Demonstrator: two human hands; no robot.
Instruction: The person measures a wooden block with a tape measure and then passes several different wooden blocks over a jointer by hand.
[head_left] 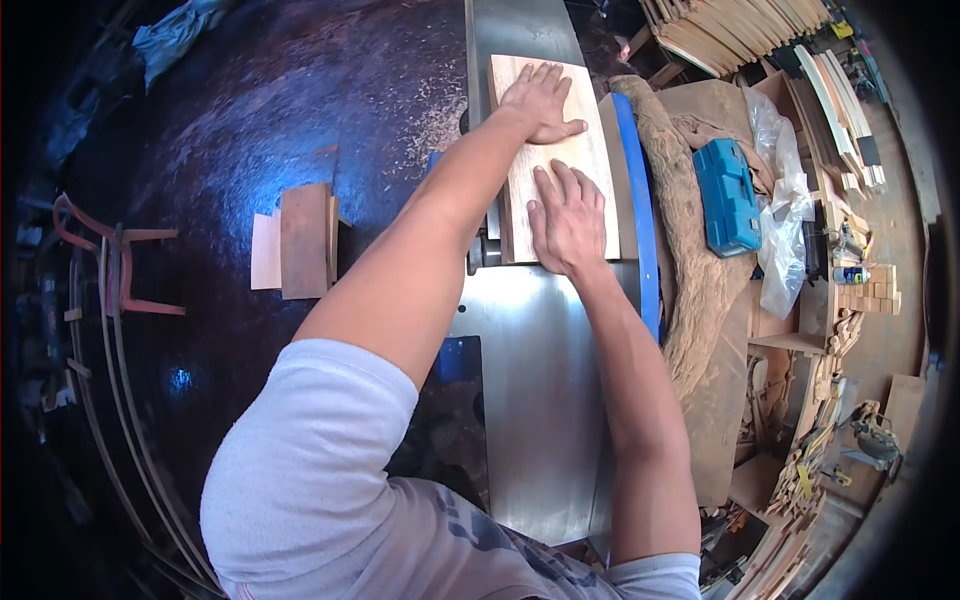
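Board of thick, pale rectangular wood (520, 180) is lying lengthwise on a smooth silver metal machine bed (540, 310), and I am watching two bare hands resting on its top face. The left hand (540, 105) is lying palm down near the far end, fingers spread, gripping nothing. The right hand (575, 225) is touching the nearer half, open, its fingers loosely parted, grasping nothing either. On the right, a long blue strip (638, 190) is running beside the board; beyond it I am seeing a rough brown log (690, 250) and a teal plastic case (727, 195). Leftward, brown rectangular wooden pieces (305, 240) are sitting well apart from the board.
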